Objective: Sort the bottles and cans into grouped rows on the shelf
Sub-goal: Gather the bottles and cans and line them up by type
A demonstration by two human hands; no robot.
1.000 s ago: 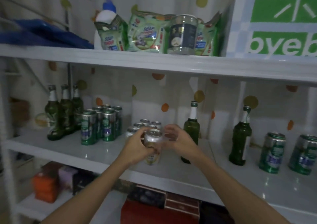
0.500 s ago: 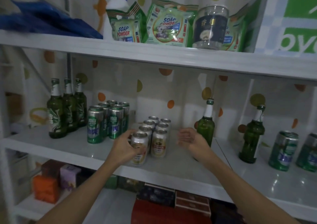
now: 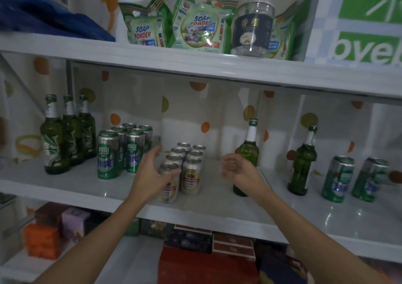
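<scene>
Hovering over the middle shelf (image 3: 217, 199), both hands are empty. The left hand (image 3: 150, 175) is spread wide, fingers straight and pointing toward twelve o'clock, its palm turned to the front-left can (image 3: 168, 193) of the gold cans (image 3: 191, 176). Whether skin touches metal cannot be told, since the hand covers that side. The right hand (image 3: 239, 170) is loosely cupped, gripping nothing, at three o'clock of the gold block and just in front of a lone green bottle (image 3: 249, 153).

The gold cans stand in two tight files running toward the back wall. At nine o'clock of them sits a cluster of green cans (image 3: 107, 155), and further along that bearing three green bottles (image 3: 55, 140) stand in a row. Well out at three o'clock are a second stray bottle (image 3: 302, 162) and two stray green cans (image 3: 338, 179), apart from their groups, so the sorting looks only partly done.

The likeliest mishap is a knock. The front-left gold can stands nearest the shelf lip, and a careless brush from the left palm could tip it off toward six o'clock. The right wrist is close to the tall, narrow lone bottle, and a backward flick could topple it on the glossy surface. Carrying either stray bottle to the nine o'clock row means crossing both can groups, and a low pass would clip their tops.
</scene>
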